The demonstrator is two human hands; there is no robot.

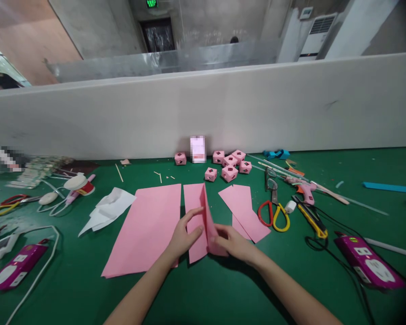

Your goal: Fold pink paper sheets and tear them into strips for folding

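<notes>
A pink sheet of paper [195, 246] stands folded in front of me, its left part flat on the table and its right part raised along a crease. My left hand [185, 232] rests on the flat part, thumb and index finger apart. My right hand [235, 243] pinches the raised part near its lower right edge; some of its fingers are hidden. Left of my hands lies a larger stack of pink paper [149, 225]. Several cut pink strips [240, 203] lie to the right, overlapping at angles.
Several pink paper polyhedra [229, 173] sit by the white partition [203, 108]. Scissors [274, 214], a utility knife [311, 219], a pink glue gun [304, 189] and a purple power strip [368, 262] are on the right. Crumpled white paper [110, 208], a cup [79, 184] and another power strip [18, 264] lie left.
</notes>
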